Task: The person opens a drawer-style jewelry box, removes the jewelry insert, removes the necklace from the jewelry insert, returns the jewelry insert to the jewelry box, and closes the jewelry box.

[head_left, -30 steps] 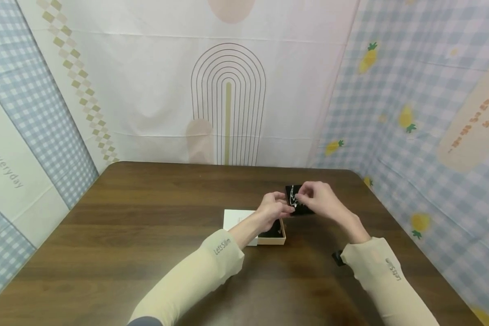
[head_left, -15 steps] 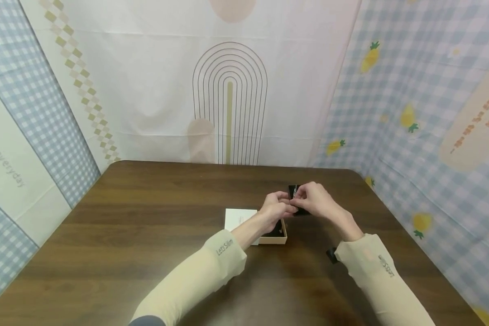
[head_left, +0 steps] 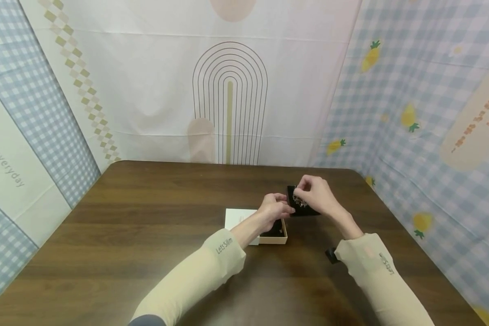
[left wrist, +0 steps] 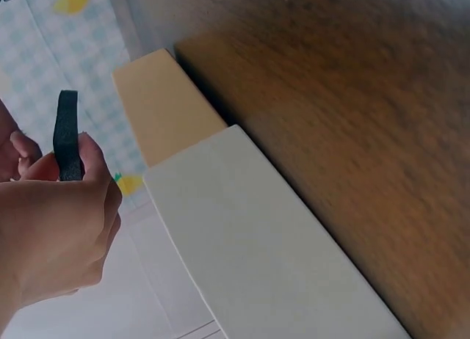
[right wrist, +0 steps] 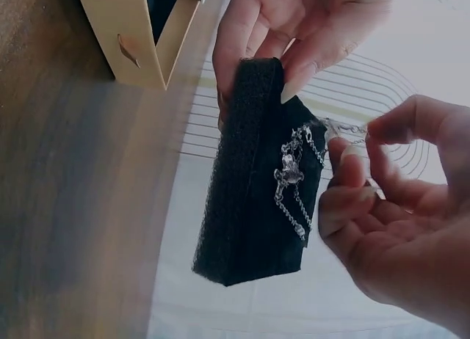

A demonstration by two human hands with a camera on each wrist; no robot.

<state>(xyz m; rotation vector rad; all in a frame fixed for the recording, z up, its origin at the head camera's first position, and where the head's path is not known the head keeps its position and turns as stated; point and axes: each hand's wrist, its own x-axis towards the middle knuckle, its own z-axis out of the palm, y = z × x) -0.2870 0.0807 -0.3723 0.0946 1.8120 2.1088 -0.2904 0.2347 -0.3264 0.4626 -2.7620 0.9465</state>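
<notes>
A black foam pad (right wrist: 246, 185) with a soft dark face is held above the table by my left hand (head_left: 272, 207), thumb on one face and fingers behind. In the right wrist view a silver chain (right wrist: 290, 174) with a small charm lies bunched against the pad. My right hand (head_left: 318, 195) pinches one end of this chain between thumb and index finger, just off the pad's edge. Whether the chain is a bracelet or a necklace cannot be told. In the left wrist view the pad (left wrist: 67, 133) is seen edge-on.
Below my left forearm lies a drawer-style box, its tan tray (head_left: 274, 241) partly out of the white sleeve (head_left: 237, 217). A ribbon pull (right wrist: 128, 50) sits on the tray's front. Beside my right cuff is a small black object (head_left: 331, 255) on the wooden table (head_left: 167, 190).
The chain, stretched along the pad a second ago, is now bunched under my right fingers. My right hand dipped toward my left fingers, then rose. The pad shows more of its face again.
</notes>
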